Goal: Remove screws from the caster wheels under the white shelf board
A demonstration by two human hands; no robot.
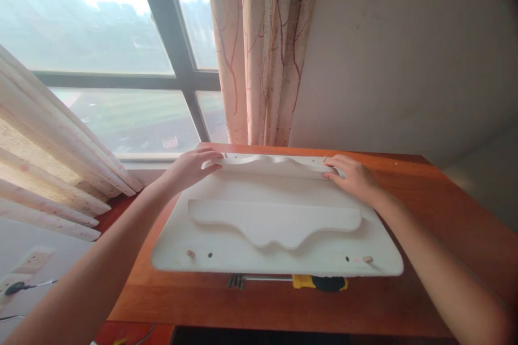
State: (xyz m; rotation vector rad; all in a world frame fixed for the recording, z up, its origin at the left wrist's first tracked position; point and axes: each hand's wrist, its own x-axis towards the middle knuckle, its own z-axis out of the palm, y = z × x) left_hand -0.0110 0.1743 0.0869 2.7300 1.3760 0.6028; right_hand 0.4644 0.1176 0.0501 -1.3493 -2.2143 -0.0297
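A white board (pixel 170 248) with rounded corners lies flat on a reddish-brown wooden table. At its far edge is a white wavy-edged panel (pixel 271 168), held at both ends. My left hand (pixel 200 166) grips the left end between thumb and fingers, and my right hand (pixel 353 175) grips the right end. A second wavy-edged panel (pixel 275 221) rests on the board, nearer to me. Wooden dowels (pixel 190 254) stick up near the board's front corners, beside dark holes. Dowel tips also show by the far panel. Whether that panel touches the board, I cannot tell.
Along the board's front edge lie a yellow and black screwdriver (pixel 319 282) and several screws (pixel 236 281) on the table (pixel 243 310). A window (pixel 121 118) and curtains (pixel 267 54) stand behind and to the left. A plug (pixel 15 288) sits in a wall socket at lower left.
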